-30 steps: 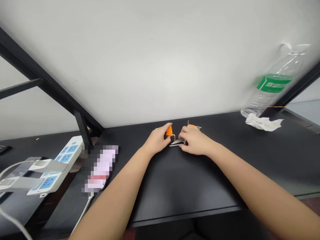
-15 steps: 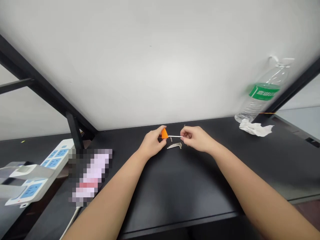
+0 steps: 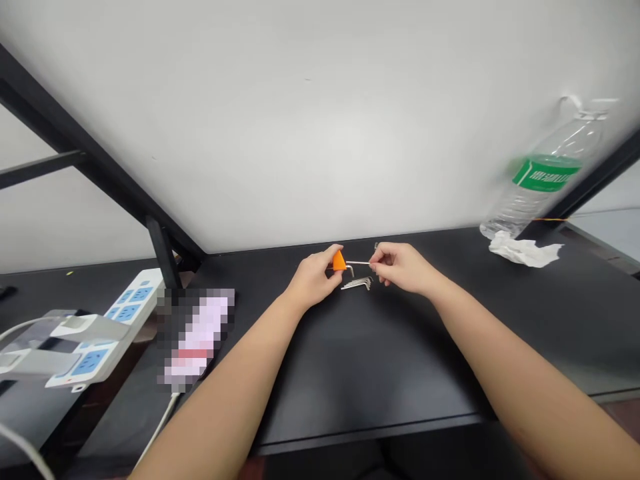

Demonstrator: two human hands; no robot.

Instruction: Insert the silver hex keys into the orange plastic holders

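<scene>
My left hand (image 3: 314, 279) grips a small orange holder (image 3: 339, 261) just above the black table (image 3: 375, 360). Pinched in my right hand (image 3: 403, 267) is a thin silver hex key (image 3: 358, 263); its other end meets the orange holder. Below and between the hands, several more silver hex keys (image 3: 357, 284) lie in a bunch on the table. Both hands hover near the table's far edge, close to the white wall.
A clear plastic bottle with a green label (image 3: 543, 175) stands at the far right, with a crumpled white tissue (image 3: 523, 251) at its foot. At left lie a white power strip with blue sockets (image 3: 100, 333) and a blurred-out object (image 3: 196, 337). Black frame bars (image 3: 100, 167) run behind.
My right hand has lifted off the bunch of keys with a single hex key and brought its end to the orange holder in my left hand. The bunch stayed on the table.
</scene>
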